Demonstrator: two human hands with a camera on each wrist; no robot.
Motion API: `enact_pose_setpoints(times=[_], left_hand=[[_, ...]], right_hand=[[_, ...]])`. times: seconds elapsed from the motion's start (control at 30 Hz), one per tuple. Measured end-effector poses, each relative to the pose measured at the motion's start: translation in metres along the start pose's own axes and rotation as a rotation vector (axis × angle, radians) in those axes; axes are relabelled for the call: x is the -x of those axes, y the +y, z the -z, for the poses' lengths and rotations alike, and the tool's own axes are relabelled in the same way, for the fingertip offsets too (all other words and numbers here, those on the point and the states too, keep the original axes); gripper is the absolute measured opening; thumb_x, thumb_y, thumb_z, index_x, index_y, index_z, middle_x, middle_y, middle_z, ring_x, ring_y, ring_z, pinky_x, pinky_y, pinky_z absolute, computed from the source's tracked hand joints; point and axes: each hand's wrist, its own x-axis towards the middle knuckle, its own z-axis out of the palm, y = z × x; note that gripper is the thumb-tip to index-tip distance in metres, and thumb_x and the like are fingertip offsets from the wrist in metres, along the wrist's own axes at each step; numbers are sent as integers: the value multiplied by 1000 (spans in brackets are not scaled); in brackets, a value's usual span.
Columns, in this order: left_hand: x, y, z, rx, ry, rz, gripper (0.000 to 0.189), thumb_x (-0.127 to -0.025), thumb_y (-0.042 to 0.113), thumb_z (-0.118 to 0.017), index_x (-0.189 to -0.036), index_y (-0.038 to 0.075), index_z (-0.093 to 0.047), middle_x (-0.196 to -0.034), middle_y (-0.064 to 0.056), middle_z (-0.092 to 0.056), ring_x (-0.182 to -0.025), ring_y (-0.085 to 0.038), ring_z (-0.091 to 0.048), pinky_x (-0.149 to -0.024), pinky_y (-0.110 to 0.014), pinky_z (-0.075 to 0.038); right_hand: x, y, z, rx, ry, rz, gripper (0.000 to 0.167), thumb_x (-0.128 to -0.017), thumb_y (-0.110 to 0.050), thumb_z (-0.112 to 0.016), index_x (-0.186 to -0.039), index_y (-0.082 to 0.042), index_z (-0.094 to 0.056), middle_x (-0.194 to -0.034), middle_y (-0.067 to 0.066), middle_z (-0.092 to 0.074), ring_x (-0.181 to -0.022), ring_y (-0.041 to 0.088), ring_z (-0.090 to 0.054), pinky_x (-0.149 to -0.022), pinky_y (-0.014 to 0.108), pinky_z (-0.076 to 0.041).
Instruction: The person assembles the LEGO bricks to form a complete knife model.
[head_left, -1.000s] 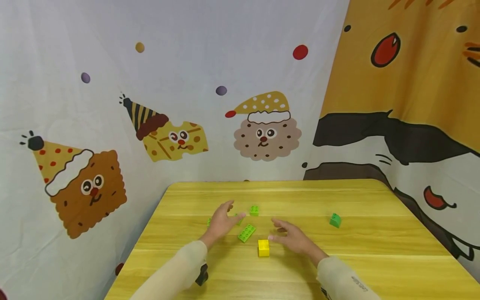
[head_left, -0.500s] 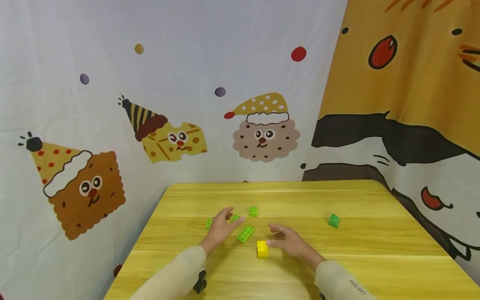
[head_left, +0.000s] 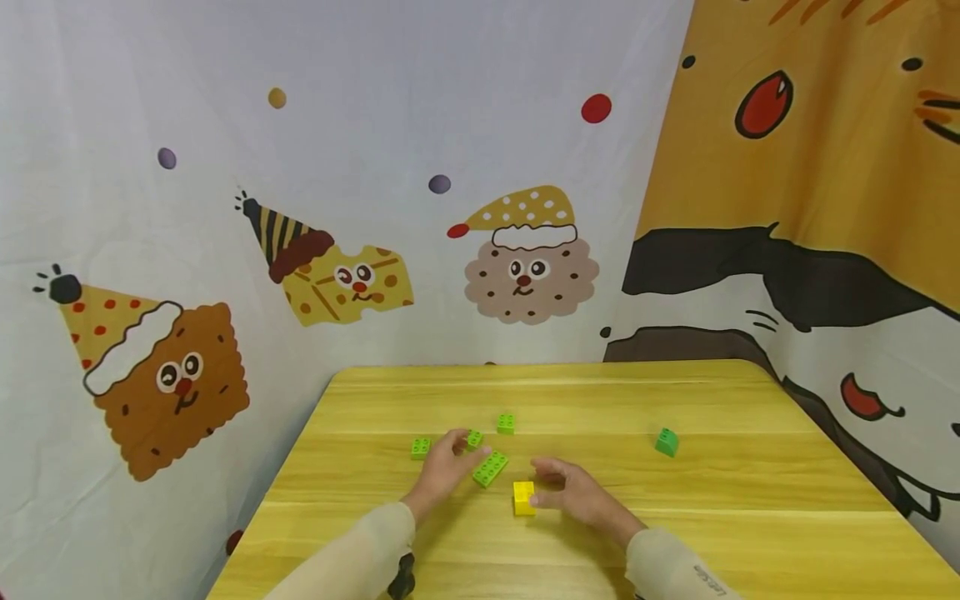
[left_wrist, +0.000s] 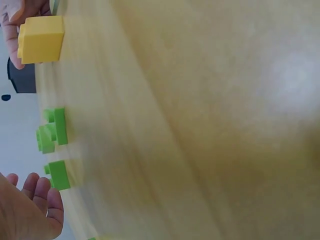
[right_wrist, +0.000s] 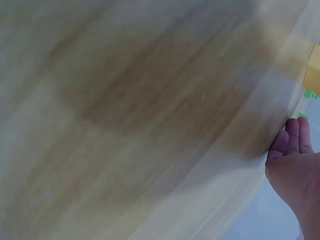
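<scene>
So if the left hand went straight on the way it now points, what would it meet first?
The left hand would likely meet the small green brick just beyond its fingers first; the head view leaves depth unclear.

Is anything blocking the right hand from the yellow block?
Nothing visible blocks it. In the head view, the right hand's thumb overlaps the yellow block's right edge, though contact is hard to confirm. The long green block lies beyond and to the left, outside that gap.
</scene>
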Motion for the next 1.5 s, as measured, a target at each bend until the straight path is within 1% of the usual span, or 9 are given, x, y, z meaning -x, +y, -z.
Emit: enact_pose_setpoints(times=[0.1,0.2,0.3,0.47,0.7,0.97,1.23,1.37,1.5], left_hand=[[3,-2,-1,-3,-1,-1,72,-91,46,-70,-139,-4,-49,-130,-23,-55,-120,-38,-52,-97,-53,-45],[5,-4,-3,0,2,-13,69,-91,43,-71,-137,-5,-50,-129,-22,-56,-119,-38,-53,-96,-53,-46],[5,-7,-4,-2,5,-20,67,-91,42,-72,-134,-5,-52,-125,-20,-57,-115,-36,-54,-94,-51,-47],[6,-10,-8,-3,4,-14,63,-91,41,-73,-131,-5,-55,-119,-19,-58,-109,-33,-56,-90,-49,-49],[8,-10,-13,-9,8,10,60,-89,35,-75,-130,-5,-55,-117,-19,-59,-108,-33,-57,-88,-48,-50],[8,-16,-17,12,31,11,57,-88,29,-78,-128,-5,-56,-111,-16,-59,-101,-27,-56,-83,-43,-50],[9,-18,-25,32,39,1,56,-85,22,-80,-124,-10,-57,-111,-18,-59,-104,-33,-56,-88,-48,-49],[9,-19,-29,15,54,-11,54,-83,20,-82,-121,-10,-58,-110,-17,-60,-102,-31,-57,-88,-47,-49],[10,-20,-31,-2,70,-26,52,-82,19,-83,-119,-10,-60,-109,-16,-61,-100,-30,-57,-87,-46,-49]], right_hand=[[1,0,-2,15,-1,8,70,-87,-27,-78,-142,4,-47,-139,22,-52,-127,42,-46,-106,61,-32],[0,1,-3,28,2,-4,68,-87,-29,-78,-140,3,-50,-137,20,-54,-125,39,-48,-106,58,-34],[-1,3,-4,27,9,-18,67,-85,-30,-80,-138,1,-53,-134,17,-56,-124,37,-49,-105,57,-35],[-3,1,-6,24,10,-7,64,-85,-28,-80,-135,2,-54,-133,18,-56,-124,39,-48,-104,59,-35],[-1,-4,-9,-6,14,-20,61,-85,-26,-80,-134,1,-55,-136,17,-53,-127,42,-46,-105,59,-35],[-1,-2,-14,-29,55,-24,55,-83,-21,-82,-128,0,-59,-132,15,-53,-126,42,-47,-103,58,-37],[-1,4,-15,-30,52,-29,52,-83,-24,-82,-126,-3,-60,-133,14,-51,-127,42,-44,-105,61,-33],[0,6,-14,-48,47,-21,46,-84,-23,-81,-121,-4,-62,-131,13,-51,-126,41,-45,-104,60,-35],[0,8,-14,-20,70,-28,43,-84,-25,-81,-118,-5,-64,-127,11,-54,-123,37,-48,-103,58,-37]])
